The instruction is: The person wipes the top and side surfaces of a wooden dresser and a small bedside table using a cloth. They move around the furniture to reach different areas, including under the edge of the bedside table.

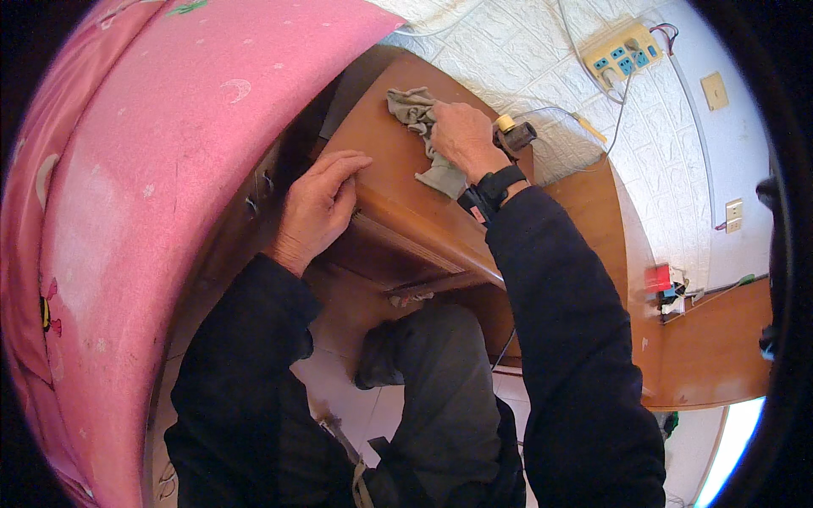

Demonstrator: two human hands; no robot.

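My right hand [467, 136] presses a crumpled grey-green cloth [413, 108] against the brown wooden top of a small cabinet [394, 159]. Part of the cloth spreads out below the palm, towards the wrist. My left hand [321, 203] holds nothing. It rests at the cabinet's near left edge, fingers extended over the top and thumb bent in. Just beyond my right wrist stand a dark cylindrical object [523, 136] and a small item with a yellow top [505, 122], both partly hidden by the hand.
A bed with a pink patterned sheet [190, 127] runs along the left. Behind the cabinet is a white brick-textured wall [521, 57] with a power strip [622, 58] and hanging cables. Another wooden surface [587, 209] extends right, with small items [667, 289] farther along.
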